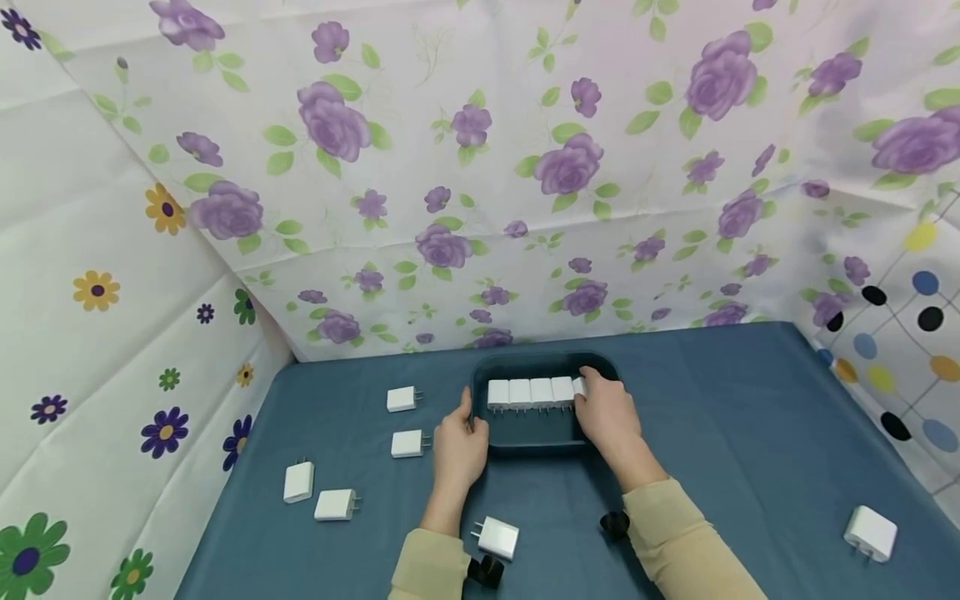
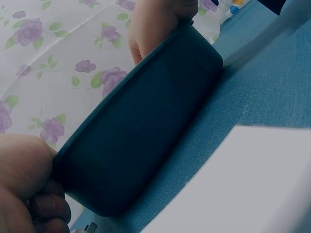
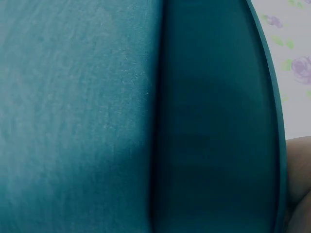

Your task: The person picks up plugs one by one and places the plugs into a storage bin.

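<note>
A dark blue-green tray [image 1: 536, 450] stands on the table with a row of white plug-in chargers [image 1: 530, 392] along its far part, prongs facing me. My left hand [image 1: 459, 446] grips the tray's left side; in the left wrist view its thumb lies at the rim and the other fingers [image 2: 48, 206] are curled. My right hand [image 1: 609, 415] reaches over the right rim and holds a white charger [image 1: 579, 387] at the row's right end, mostly hidden by the fingers. The right wrist view shows chiefly the tray's outer wall [image 3: 218, 121].
Loose white chargers lie on the blue cloth: several to the left, such as one charger [image 1: 335, 505], another charger [image 1: 498, 537] near my left wrist, and one more [image 1: 871, 533] at far right. Flowered sheets [image 1: 450, 167] hang behind and beside the table.
</note>
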`<move>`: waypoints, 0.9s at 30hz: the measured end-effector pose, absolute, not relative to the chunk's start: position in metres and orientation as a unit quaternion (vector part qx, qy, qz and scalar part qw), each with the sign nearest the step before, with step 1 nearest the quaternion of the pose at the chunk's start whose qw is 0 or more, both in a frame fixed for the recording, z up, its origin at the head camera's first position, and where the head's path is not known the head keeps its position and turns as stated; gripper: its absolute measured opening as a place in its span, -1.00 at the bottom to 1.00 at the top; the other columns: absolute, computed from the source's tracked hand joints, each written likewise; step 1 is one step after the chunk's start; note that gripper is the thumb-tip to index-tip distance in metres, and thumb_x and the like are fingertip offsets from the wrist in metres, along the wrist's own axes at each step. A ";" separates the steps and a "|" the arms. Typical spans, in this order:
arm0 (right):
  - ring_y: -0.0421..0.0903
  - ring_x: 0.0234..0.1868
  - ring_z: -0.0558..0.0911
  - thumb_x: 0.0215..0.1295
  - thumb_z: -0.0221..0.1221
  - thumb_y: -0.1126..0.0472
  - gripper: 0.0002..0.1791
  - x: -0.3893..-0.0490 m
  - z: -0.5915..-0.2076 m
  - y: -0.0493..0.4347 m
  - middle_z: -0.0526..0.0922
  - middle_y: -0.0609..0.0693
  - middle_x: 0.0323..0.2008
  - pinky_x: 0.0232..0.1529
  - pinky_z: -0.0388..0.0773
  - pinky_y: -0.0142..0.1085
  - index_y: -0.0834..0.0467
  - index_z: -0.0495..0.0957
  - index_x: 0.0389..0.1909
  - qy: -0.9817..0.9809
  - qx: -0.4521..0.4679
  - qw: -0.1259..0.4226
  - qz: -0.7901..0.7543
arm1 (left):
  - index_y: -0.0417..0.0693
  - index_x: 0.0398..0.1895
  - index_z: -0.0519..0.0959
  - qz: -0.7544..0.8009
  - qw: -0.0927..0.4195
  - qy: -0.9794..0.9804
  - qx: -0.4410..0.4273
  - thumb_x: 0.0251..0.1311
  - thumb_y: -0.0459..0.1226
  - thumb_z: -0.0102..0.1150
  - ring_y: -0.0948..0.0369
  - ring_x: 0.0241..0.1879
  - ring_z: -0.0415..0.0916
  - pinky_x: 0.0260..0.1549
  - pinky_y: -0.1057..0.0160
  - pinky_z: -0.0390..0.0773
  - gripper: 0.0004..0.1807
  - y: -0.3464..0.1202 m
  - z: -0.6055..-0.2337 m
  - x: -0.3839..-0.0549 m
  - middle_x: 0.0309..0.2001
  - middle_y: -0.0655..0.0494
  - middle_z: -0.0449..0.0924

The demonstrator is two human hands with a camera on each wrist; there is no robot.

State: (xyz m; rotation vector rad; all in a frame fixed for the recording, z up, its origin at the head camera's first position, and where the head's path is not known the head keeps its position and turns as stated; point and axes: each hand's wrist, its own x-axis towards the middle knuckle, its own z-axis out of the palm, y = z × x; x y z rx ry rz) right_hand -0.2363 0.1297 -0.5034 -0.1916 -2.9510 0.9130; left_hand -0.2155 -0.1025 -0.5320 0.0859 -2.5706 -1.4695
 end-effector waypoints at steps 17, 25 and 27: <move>0.02 -0.64 0.53 0.56 0.15 0.27 -0.46 -0.236 -0.514 0.125 0.66 0.33 0.18 -0.64 0.42 -0.14 0.19 0.45 0.51 -0.954 -0.075 0.072 0.280 | -0.18 0.58 0.39 -0.495 0.084 -0.864 0.038 0.41 -0.42 0.09 0.26 -0.79 0.01 -0.70 0.27 0.02 -0.35 -0.101 -0.527 -0.215 -0.79 0.19 0.24; 0.11 -0.53 0.64 0.56 0.20 0.26 -0.47 -0.237 -0.515 0.125 0.67 0.34 0.15 -0.56 0.57 -0.04 0.19 0.48 0.49 -0.956 -0.077 0.084 0.269 | -0.19 0.58 0.40 -0.498 0.087 -0.862 0.037 0.40 -0.44 0.10 0.26 -0.79 0.02 -0.70 0.27 0.03 -0.35 -0.101 -0.527 -0.216 -0.79 0.20 0.24; 0.12 -0.51 0.65 0.56 0.20 0.26 -0.47 -0.236 -0.515 0.125 0.66 0.34 0.16 -0.56 0.57 -0.05 0.18 0.48 0.49 -0.956 -0.078 0.082 0.269 | -0.19 0.57 0.41 -0.496 0.089 -0.863 0.037 0.40 -0.44 0.10 0.27 -0.79 0.02 -0.70 0.27 0.03 -0.35 -0.101 -0.528 -0.216 -0.79 0.21 0.24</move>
